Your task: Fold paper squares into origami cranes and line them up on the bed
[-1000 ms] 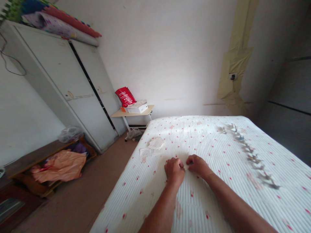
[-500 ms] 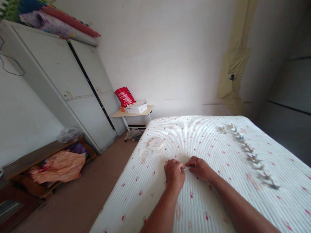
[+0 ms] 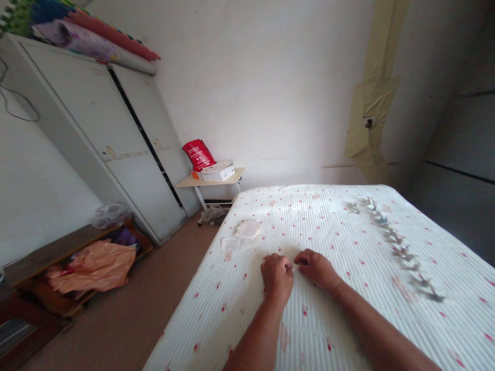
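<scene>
Low over the middle of the mattress, my left hand (image 3: 277, 270) and my right hand (image 3: 316, 267) are close together with curled fingers. Between their fingertips is a small whitish piece of paper (image 3: 295, 268), mostly hidden by the fingers. Left of and beyond my left hand lie printed sheets of paper (image 3: 247, 230), some stacked and some spread flat. Over on the right, several small folded paper figures (image 3: 402, 252) stand in a slanting row, blurred in detail.
The white ribbed mattress (image 3: 309, 206) with red dots lies under everything. Behind its left corner a small table (image 3: 185, 181) bears a red bag (image 3: 198, 154) and a white box (image 3: 218, 174). A grey cabinet (image 3: 88, 118) and a bench with an orange bag (image 3: 95, 268) stand at left.
My hands stay almost in place, with the fingertips shifting slightly around the small piece of paper. The sheets and the row of figures have not moved.
</scene>
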Motion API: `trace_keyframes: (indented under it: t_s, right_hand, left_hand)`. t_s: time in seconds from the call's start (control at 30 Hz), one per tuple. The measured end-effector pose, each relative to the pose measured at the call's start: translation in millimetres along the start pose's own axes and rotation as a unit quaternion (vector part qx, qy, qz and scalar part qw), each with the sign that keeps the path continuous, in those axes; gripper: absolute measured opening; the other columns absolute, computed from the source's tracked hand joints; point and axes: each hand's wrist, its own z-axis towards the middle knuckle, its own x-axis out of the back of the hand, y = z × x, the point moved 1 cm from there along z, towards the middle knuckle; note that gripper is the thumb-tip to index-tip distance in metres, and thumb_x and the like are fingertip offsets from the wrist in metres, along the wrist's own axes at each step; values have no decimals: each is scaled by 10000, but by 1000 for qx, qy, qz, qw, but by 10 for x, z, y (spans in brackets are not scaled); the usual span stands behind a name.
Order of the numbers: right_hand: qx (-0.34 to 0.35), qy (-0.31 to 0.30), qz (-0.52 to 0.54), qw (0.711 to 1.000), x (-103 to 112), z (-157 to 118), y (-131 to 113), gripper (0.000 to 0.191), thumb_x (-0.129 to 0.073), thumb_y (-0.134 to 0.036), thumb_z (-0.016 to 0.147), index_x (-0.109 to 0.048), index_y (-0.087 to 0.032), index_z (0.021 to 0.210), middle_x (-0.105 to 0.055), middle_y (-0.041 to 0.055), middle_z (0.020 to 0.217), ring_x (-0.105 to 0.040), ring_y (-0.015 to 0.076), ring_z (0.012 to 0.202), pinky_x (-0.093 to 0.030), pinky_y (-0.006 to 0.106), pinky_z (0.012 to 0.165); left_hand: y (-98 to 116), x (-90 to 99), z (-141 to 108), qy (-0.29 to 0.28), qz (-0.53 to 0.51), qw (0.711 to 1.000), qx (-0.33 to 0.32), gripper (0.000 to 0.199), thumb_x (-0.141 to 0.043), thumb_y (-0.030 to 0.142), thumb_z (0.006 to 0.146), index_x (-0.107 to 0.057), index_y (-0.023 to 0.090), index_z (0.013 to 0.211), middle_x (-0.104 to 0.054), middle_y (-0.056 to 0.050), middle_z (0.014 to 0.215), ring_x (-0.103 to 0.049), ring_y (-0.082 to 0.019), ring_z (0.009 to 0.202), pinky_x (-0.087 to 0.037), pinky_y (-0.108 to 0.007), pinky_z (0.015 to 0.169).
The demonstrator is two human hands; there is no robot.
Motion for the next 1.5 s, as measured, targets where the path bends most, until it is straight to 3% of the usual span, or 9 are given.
trace_keyframes:
  t_s: [0.13, 0.37, 0.77, 1.07, 1.23, 1.5]
  right_hand:
    - [66, -23, 27, 997, 40, -25, 43, 298, -461, -88, 685, -700, -187, 832, -656, 35, 875, -590, 137, 814, -404, 201, 720]
    - [45, -33, 15, 998, 97, -54, -6, 308, -445, -92, 704, -715, -206, 798, -680, 24, 860, -601, 135, 791, -406, 203, 715]
    - [85, -47, 5, 995, 123, -68, 14, 298, -443, -76, 692, -707, -199, 755, -669, 13, 797, -594, 126, 744, -401, 191, 678]
    - [109, -11, 24, 994, 73, -47, 65, 368, -434, -7, 660, -695, -198, 834, -648, 26, 872, -590, 136, 830, -422, 210, 752]
    - [136, 18, 27, 990, 11, -44, 67, 430, -431, 26, 692, -717, -226, 893, -608, 64, 1096, -527, 178, 1043, -403, 285, 900]
    - [136, 24, 22, 990, -18, -33, 91, 384, -412, 9, 711, -725, -192, 808, -621, 79, 1090, -524, 183, 1042, -402, 294, 908]
  left_hand:
    - [14, 46, -28, -8, 29, 1000, -10, 108, -581, 165, 723, -652, 244, 737, -604, -13, 861, -500, -177, 920, -317, -303, 798]
    - [65, 137, -110, -22, 50, 998, -26, 84, -629, 293, 701, -661, 259, 770, -585, -18, 874, -468, -202, 960, -287, -340, 848]
    - [180, 163, -170, -30, 66, 997, -32, 302, -657, 520, 657, -662, 247, 785, -586, -51, 900, -453, -241, 971, -281, -383, 862]
    - [200, 155, -175, -35, 68, 997, -21, 134, -616, 337, 709, -659, 232, 781, -593, -46, 917, -464, -233, 990, -289, -370, 846]
    - [220, 179, -177, -41, 68, 997, -20, 176, -611, 340, 708, -667, 238, 840, -604, -56, 930, -469, -240, 998, -292, -376, 856]
    - [124, 77, -196, -20, 67, 997, -37, 151, -606, 327, 722, -652, 234, 832, -634, -44, 846, -513, -232, 914, -308, -367, 804]
